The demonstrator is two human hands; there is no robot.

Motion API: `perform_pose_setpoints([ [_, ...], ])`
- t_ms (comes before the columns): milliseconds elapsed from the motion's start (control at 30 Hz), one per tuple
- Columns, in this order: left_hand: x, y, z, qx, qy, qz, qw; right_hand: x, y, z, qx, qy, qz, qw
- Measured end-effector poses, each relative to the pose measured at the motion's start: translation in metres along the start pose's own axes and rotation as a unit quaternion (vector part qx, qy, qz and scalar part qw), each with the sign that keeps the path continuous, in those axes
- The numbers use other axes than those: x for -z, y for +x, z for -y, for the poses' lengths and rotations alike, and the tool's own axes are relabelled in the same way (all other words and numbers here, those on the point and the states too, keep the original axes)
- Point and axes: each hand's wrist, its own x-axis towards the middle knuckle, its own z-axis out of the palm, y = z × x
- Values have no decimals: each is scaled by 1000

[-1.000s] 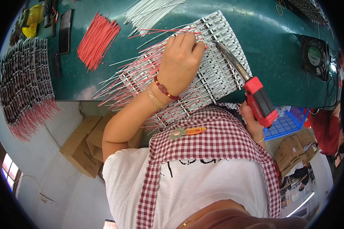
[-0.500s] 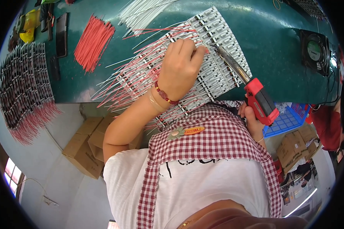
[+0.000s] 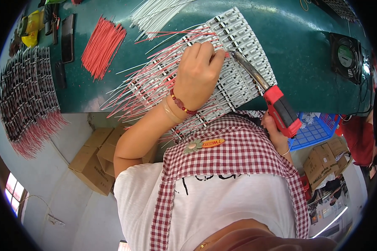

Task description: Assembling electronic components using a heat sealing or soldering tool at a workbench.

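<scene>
Far to the left of the left hand (image 3: 199,65), at that end of a green tabletop (image 3: 297,62), lies a stack of wired board strips (image 3: 27,96) with red ends fanned downward; this batch looks finished. Closer to the left hand is a loose pile of red wires (image 3: 103,48), with cardboard boxes (image 3: 92,163) lower down, below the tabletop's edge (their insides are out of sight). Beyond the hand lie loose white wires (image 3: 159,16).

The left hand is over the panel of small boards (image 3: 247,54), fingers curled nearly closed; the fingertips seem to pinch a red wire (image 3: 227,54), only a short end showing. Beneath and left of this hand, many boards carry red and white wires; the strips farthest right show none I can make out, so the panel looks partly done.

Between the hands, the tip of a soldering iron (image 3: 282,106) is just beside the left fingertips; whether it touches anything is unclear. The right hand (image 3: 275,136) is wrapped around its handle, fingers partly hidden. Just right of that hand, a blue basket (image 3: 310,136) holds white scraps (image 3: 309,119); below it, a carton's (image 3: 322,161) contents are indistinct.
</scene>
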Motion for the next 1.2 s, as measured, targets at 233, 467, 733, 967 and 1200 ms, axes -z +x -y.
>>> perform_pose_setpoints([
  [233,-2,2,0,6,8,-2,1000,0,-2,11,-26,57,-39,997],
  [467,-1,1,0,-4,13,19,1000,-3,0,6,-17,36,-38,998],
  [733,0,0,-1,2,14,3,1000,-2,2,6,5,-15,-2,1000],
  [967,-1,1,-1,1,23,7,1000,-1,0,12,6,15,-39,999],
  [1200,-1,2,0,-16,33,22,999,-1,-5,8,-28,78,-50,995],
])
